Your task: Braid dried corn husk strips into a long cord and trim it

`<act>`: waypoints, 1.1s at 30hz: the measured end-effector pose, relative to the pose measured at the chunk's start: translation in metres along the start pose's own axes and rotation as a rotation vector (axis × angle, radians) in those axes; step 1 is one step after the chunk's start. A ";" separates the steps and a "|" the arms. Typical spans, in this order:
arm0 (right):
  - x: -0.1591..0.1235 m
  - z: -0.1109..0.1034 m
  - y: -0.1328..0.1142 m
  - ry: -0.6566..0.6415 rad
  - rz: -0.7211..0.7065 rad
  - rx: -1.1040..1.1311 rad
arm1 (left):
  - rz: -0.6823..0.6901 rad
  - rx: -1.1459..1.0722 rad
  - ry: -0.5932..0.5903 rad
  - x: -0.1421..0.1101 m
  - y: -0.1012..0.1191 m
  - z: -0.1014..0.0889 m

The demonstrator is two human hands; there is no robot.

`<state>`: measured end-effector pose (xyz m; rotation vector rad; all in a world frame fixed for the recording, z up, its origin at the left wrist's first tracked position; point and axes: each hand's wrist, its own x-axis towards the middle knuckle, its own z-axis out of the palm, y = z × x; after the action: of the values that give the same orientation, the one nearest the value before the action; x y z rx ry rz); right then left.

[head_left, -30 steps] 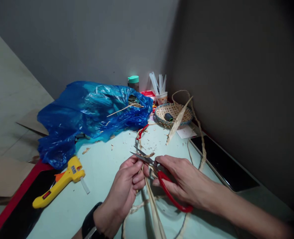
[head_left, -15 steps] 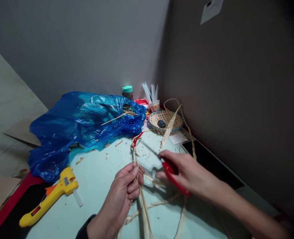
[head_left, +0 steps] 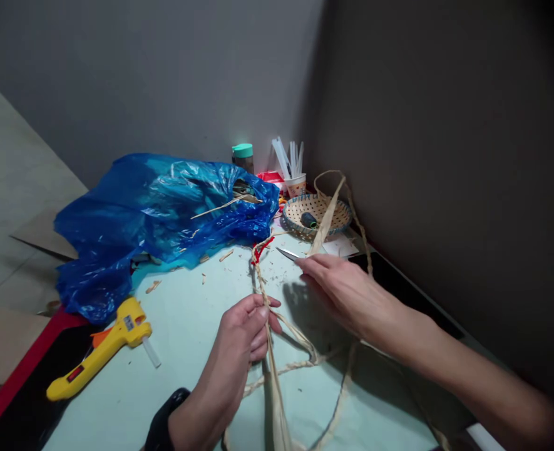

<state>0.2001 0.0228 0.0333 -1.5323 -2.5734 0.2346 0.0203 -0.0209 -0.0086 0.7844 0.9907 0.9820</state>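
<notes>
- I see the left hand (head_left: 247, 332) pinching the braided cord (head_left: 260, 279) between thumb and fingers over the table (head_left: 183, 351); loose strands (head_left: 277, 401) run from the grip toward me.
- I have the right hand (head_left: 347, 291) closed around the scissors (head_left: 288, 254), blade tip pointing away and left, apart from the cord; the handles are hidden.
- A red tie (head_left: 261, 250) sits on the cord's far part, near the blue bag (head_left: 164, 207).
- On my left lies a yellow glue gun (head_left: 101, 354).
- Beyond the scissors, a basket (head_left: 295, 232) holds a dark spool (head_left: 308, 220).
</notes>
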 end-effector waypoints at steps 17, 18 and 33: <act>0.006 0.036 -0.010 -0.156 -0.038 0.742 | 0.243 1.014 0.127 -0.011 0.019 -0.004; 0.006 0.037 -0.010 -0.142 -0.032 0.772 | 0.272 1.074 0.143 -0.013 0.022 -0.003; 0.007 0.040 -0.015 -0.327 0.117 1.364 | 0.487 1.094 0.012 -0.017 -0.014 0.019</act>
<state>0.1765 0.0192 -0.0025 -1.0386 -1.6037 1.8495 0.0390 -0.0437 -0.0092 1.9962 1.3777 0.7913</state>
